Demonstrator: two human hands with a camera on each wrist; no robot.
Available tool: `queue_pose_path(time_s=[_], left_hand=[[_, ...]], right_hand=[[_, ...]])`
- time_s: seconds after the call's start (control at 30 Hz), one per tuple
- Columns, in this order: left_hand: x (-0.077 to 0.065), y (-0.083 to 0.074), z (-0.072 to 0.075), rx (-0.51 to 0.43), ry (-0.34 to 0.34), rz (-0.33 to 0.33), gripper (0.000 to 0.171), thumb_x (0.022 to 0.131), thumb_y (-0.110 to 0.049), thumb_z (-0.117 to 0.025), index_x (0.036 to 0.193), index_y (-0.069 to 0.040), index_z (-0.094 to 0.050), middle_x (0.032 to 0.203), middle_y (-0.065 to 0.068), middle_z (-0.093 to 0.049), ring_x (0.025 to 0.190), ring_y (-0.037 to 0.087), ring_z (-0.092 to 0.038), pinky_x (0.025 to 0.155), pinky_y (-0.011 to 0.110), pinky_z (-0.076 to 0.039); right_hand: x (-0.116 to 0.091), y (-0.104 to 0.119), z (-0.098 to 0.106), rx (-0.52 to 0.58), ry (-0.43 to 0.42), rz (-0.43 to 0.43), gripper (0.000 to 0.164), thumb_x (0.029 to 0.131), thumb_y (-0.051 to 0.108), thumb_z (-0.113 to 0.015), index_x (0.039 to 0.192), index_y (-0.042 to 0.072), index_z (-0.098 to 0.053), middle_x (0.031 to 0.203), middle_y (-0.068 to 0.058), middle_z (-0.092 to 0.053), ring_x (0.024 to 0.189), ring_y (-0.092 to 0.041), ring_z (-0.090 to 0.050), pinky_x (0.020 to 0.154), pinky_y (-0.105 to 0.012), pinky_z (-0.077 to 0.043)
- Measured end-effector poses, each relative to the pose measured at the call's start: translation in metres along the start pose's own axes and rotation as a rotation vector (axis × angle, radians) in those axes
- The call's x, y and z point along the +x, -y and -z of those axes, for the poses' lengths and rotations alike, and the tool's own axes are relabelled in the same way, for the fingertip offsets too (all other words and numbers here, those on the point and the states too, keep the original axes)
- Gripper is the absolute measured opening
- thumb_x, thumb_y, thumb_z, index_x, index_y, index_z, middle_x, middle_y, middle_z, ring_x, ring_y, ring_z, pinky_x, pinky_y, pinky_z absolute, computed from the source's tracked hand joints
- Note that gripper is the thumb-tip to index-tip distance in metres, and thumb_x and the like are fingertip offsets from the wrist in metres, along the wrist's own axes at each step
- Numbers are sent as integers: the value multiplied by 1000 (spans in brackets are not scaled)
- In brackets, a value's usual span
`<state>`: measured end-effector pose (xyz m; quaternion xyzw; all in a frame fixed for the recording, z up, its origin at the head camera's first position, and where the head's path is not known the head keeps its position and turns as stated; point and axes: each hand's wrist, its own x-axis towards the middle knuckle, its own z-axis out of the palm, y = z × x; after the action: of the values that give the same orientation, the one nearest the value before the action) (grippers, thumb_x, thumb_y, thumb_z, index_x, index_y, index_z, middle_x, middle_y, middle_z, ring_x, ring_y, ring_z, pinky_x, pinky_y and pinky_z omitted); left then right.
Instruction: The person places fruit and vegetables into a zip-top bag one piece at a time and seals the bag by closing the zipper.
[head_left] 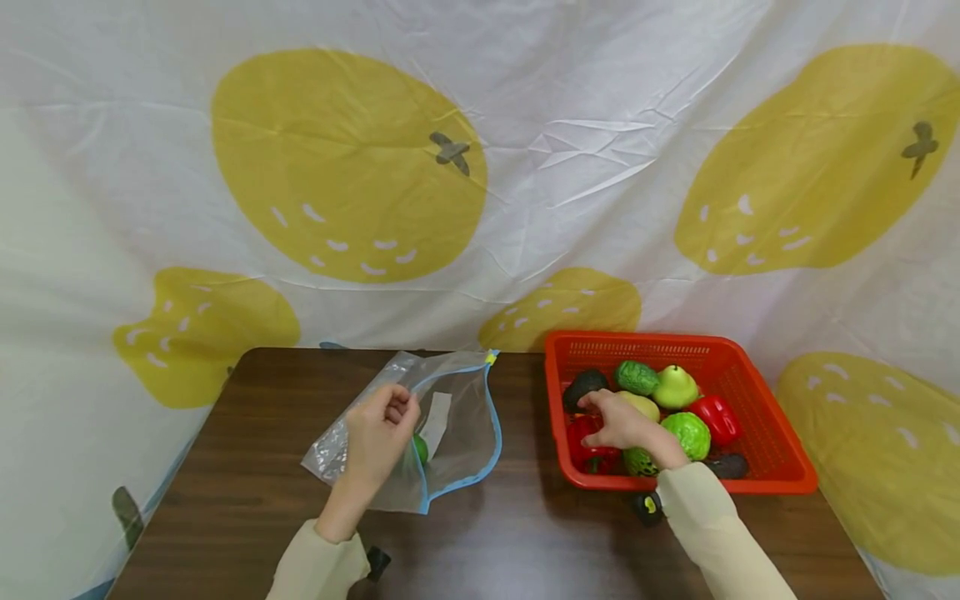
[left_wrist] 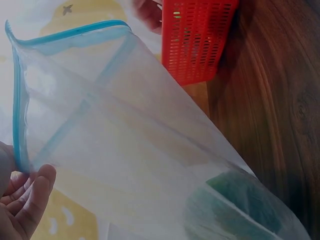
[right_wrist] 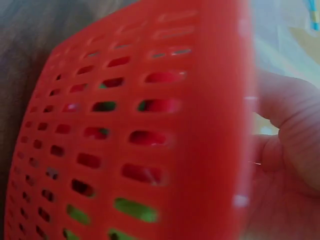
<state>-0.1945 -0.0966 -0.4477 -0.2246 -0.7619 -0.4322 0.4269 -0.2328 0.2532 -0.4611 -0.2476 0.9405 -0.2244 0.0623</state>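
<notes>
My left hand (head_left: 381,429) pinches the blue-edged mouth of a clear zip bag (head_left: 468,425), which stands open on the table. Inside the bag a green round item (head_left: 421,449) shows beside a white strip (head_left: 436,425); in the left wrist view it is a blurred green shape (left_wrist: 232,207) through the plastic. Over the left side of the red basket (head_left: 780,450) reaches my right hand (head_left: 622,423), thumb and fingers spread apart. Below them lies a red pepper (head_left: 581,435), with a dark avocado (head_left: 583,387) by the fingertips. The basket wall (right_wrist: 210,125) hides part of this hand in the right wrist view.
Also in the basket are a green pear (head_left: 676,387), a green cabbage (head_left: 687,435), a second red pepper (head_left: 718,418), a dark oblong item (head_left: 727,467) and several other pieces. A fruit-print cloth (head_left: 517,167) hangs behind the brown table (head_left: 510,550).
</notes>
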Motion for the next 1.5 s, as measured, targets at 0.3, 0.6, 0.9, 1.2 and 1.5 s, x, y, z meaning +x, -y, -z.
queue_pose_path(time_s=[0.3, 0.6, 0.9, 1.2, 1.5], left_hand=[[-1, 0, -2, -11, -1, -22, 15, 67, 16, -63, 68, 3, -56, 57, 9, -57, 44, 12, -52, 40, 14, -43], [-2, 1, -1, -13, 8, -12, 15, 68, 16, -63, 68, 3, -56, 57, 9, -56, 44, 12, -52, 41, 13, -43], [-2, -1, 0, -2, 10, -11, 16, 68, 16, -64, 68, 2, -56, 57, 8, -56, 44, 12, -52, 41, 13, -42], [-3, 1, -1, 4, 7, -2, 15, 68, 15, -64, 69, 2, -56, 57, 8, -57, 45, 12, -52, 41, 13, -43], [-2, 1, 0, 9, 11, 2, 14, 68, 14, -64, 69, 3, -56, 57, 8, -56, 45, 12, -52, 42, 13, -43]], right_hand=[[3, 0, -4, -75, 130, -71, 65, 59, 15, -83, 114, -8, -56, 99, -14, -57, 86, -25, -55, 76, -33, -48], [4, 3, -5, -72, 186, -118, 68, 58, 9, -82, 117, -7, -53, 99, -13, -56, 88, -26, -54, 76, -33, -48], [5, 0, -6, -28, 191, -121, 66, 59, 8, -82, 116, -5, -52, 92, -7, -59, 82, -21, -55, 73, -31, -48], [1, -5, -7, -59, 78, -89, 66, 54, 13, -83, 111, -4, -54, 90, -7, -60, 80, -22, -56, 71, -32, -49], [-7, 2, 16, -21, -116, -25, 65, 60, 17, -82, 113, -8, -53, 101, -15, -59, 87, -28, -55, 71, -38, -51]])
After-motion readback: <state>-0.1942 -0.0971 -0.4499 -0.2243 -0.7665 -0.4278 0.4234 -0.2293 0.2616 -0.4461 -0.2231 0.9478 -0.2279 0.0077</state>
